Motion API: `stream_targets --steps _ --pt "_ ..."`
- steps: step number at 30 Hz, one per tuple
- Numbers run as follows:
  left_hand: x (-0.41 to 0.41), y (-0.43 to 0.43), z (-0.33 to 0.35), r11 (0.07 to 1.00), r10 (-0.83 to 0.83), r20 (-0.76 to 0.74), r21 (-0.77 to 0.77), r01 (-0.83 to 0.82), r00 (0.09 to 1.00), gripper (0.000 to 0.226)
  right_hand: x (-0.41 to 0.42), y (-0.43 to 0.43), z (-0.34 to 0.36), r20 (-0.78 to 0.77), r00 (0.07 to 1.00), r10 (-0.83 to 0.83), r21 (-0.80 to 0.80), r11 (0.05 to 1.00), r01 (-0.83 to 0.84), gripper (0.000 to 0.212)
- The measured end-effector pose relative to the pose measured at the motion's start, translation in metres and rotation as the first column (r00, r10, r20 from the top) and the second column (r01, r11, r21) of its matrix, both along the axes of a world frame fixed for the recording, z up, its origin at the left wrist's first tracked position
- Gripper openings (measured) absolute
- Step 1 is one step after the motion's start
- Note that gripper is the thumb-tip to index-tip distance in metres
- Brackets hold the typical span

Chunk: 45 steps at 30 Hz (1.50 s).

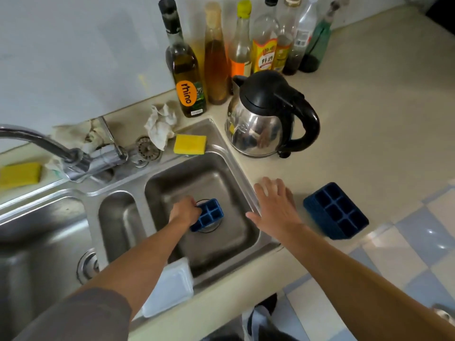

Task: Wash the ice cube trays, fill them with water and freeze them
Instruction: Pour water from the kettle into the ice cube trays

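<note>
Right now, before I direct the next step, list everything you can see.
Trays: 2, blue, one in the right basin, one on the counter right of the sink.
Sink: 1, steel, three basins.
Faucet: 1, chrome, behind the basins.
Sponges: 2, yellow, one on the back rim, one far left.
Rags: crumpled, whitish, behind the sink.
Strainer: 1, metal, back rim.
Box: 1, white, front rim.
Kettle: 1, steel and black, counter.
Bottles: 7, mixed colours, along the wall.
Counter: 1, cream.
Left hand: grip on the basin tray.
Right hand: open, over the sink's right edge.
</note>
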<state>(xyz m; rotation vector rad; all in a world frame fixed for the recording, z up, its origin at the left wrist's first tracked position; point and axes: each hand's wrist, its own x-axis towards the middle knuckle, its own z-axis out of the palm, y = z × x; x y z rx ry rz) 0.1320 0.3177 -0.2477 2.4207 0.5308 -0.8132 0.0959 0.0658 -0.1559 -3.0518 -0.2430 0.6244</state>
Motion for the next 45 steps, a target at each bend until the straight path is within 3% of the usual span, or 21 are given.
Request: stream_targets --steps 6,15,19,29,45 --pt "0.007 0.0 -0.027 1.0 0.005 -0.067 0.012 -0.004 0.998 0.023 -0.006 -0.003 -0.019 0.049 0.998 0.032 -0.065 0.997 -0.029 0.09" --pt "0.01 -0.011 -0.038 0.988 -0.12 -0.075 0.091 0.127 0.99 0.031 -0.009 -0.004 -0.029 0.047 0.998 0.043 -0.104 0.994 -0.038 0.097" --pt "0.01 -0.011 -0.044 0.997 -0.044 -0.057 0.064 0.047 0.997 0.028 -0.009 -0.005 -0.033 0.04 0.998 0.044 -0.09 0.995 -0.041 0.097" --pt "0.005 -0.014 -0.048 0.991 -0.057 0.002 0.119 0.057 0.998 0.029 -0.01 -0.005 -0.035 0.027 0.998 0.056 -0.094 0.994 -0.053 0.099" --pt "0.0 0.001 -0.041 0.987 0.162 0.035 -0.023 -0.161 0.986 0.018 -0.011 -0.004 -0.028 0.007 0.997 0.081 -0.104 0.991 -0.08 0.103"
